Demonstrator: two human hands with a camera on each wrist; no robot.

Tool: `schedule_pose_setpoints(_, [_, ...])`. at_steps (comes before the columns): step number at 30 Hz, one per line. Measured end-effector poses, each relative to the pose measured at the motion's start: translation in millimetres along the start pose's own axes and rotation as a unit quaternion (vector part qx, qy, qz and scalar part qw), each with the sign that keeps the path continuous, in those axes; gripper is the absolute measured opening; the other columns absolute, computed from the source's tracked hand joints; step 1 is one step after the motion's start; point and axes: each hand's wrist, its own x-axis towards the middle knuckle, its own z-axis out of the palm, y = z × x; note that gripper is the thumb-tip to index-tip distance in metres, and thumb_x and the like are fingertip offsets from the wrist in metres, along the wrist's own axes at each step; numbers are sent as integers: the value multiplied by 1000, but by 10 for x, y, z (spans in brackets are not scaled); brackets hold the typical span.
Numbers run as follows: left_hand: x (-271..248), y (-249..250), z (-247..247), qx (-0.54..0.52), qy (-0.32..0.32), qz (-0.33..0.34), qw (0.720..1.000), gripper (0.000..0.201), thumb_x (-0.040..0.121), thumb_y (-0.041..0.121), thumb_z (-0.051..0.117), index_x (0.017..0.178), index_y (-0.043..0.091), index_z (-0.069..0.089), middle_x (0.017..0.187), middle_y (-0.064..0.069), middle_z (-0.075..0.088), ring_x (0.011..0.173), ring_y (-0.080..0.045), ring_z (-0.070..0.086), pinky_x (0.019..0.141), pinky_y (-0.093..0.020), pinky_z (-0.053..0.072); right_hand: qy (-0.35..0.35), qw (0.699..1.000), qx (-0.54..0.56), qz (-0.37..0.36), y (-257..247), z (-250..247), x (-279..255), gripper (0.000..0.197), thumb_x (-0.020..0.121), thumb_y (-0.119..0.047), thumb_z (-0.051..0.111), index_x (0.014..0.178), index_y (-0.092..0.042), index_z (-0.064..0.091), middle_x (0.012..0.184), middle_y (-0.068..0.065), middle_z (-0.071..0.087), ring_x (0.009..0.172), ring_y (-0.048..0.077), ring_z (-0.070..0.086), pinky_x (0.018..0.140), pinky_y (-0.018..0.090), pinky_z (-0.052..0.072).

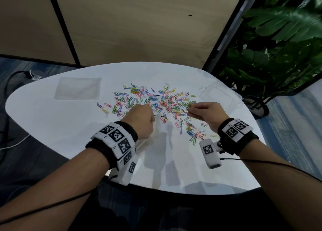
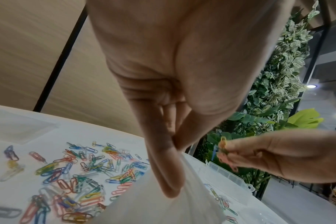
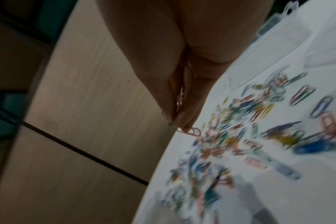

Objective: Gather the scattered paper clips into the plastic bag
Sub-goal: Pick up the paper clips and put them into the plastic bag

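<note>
Many coloured paper clips (image 1: 153,101) lie scattered over the middle of the white table (image 1: 52,122). My left hand (image 1: 141,121) pinches the top edge of a clear plastic bag (image 2: 163,204), which hangs down from its fingers (image 2: 163,174) toward the table. My right hand (image 1: 202,112) hovers over the right part of the pile and pinches a small bunch of clips (image 2: 222,150) between thumb and fingertips (image 3: 182,121). The right wrist view is blurred, with the pile (image 3: 259,121) below the hand.
A second flat clear bag (image 1: 78,89) lies at the table's far left. A clear plastic compartment box (image 1: 219,95) sits at the far right. A leafy plant (image 1: 278,47) stands beyond the right edge; a wooden panel wall (image 1: 139,30) rises behind the table.
</note>
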Motion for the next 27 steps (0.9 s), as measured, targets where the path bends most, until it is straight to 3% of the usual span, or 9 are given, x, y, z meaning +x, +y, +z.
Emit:
schedule_pose_setpoints(2, [1,54,24,-15,4,3,1000,25,95,-1,56,112,2,74,95,-13,76,78,-25,75,81,-32,61,-55,997,60,17,-147,110,-209,13,80,8,70,94,7,70,99,20,73,86,29,73,76,24,59])
schedule_pose_setpoints(6, [15,125,80,-46,26,5,999,22,95,0,57,108,2,75,87,-12,74,79,-26,74,78,-31,62,-124,989,52,54,-104,369,-470,16,82,9,68,97,12,67,90,21,72,82,27,72,77,24,59])
schedule_pose_setpoints(8, [18,147,103,-70,35,8,997,24,96,3,58,115,3,73,96,-15,75,85,-27,75,83,-35,62,-127,990,22,50,6,502,-507,12,81,10,68,93,11,69,87,22,70,78,27,70,77,25,60])
schedule_pose_setpoints(10, [18,164,122,-89,36,12,995,23,97,4,58,116,3,72,96,-16,76,84,-27,76,84,-38,63,-123,990,-63,6,131,608,-491,9,79,6,72,84,-1,75,84,20,72,75,25,70,79,31,60])
schedule_pose_setpoints(12, [34,170,129,-92,40,17,995,21,96,3,57,109,1,74,89,-15,76,84,-28,76,86,-39,62,-112,964,-230,-75,194,689,-458,15,75,-2,72,76,-15,79,74,10,75,69,18,71,74,29,59])
schedule_pose_setpoints(15, [70,173,127,-84,46,26,995,24,92,0,57,97,5,80,78,-11,75,81,-27,75,86,-39,62,-111,893,-401,-171,182,798,-489,25,73,3,58,76,-12,79,60,4,67,52,9,54,55,15,40])
schedule_pose_setpoints(22, [89,164,133,-75,36,36,996,25,89,0,59,90,9,82,71,-9,76,75,-23,75,83,-37,63,-140,845,-482,-186,222,859,-464,26,77,0,52,80,-6,77,76,16,72,74,33,62,69,37,51])
schedule_pose_setpoints(25, [93,160,151,-56,38,46,997,25,90,2,59,89,11,83,61,1,65,78,-24,75,82,-38,63,-151,824,-513,-186,228,867,-445,20,79,-6,56,81,-5,76,75,19,70,72,33,59,67,35,50])
schedule_pose_setpoints(27, [95,146,147,-54,41,48,997,26,90,2,57,90,10,82,66,-1,65,79,-26,74,82,-39,63,-148,813,-530,-193,219,877,-436,20,80,-9,57,81,-8,77,74,17,70,73,33,59,69,34,49])
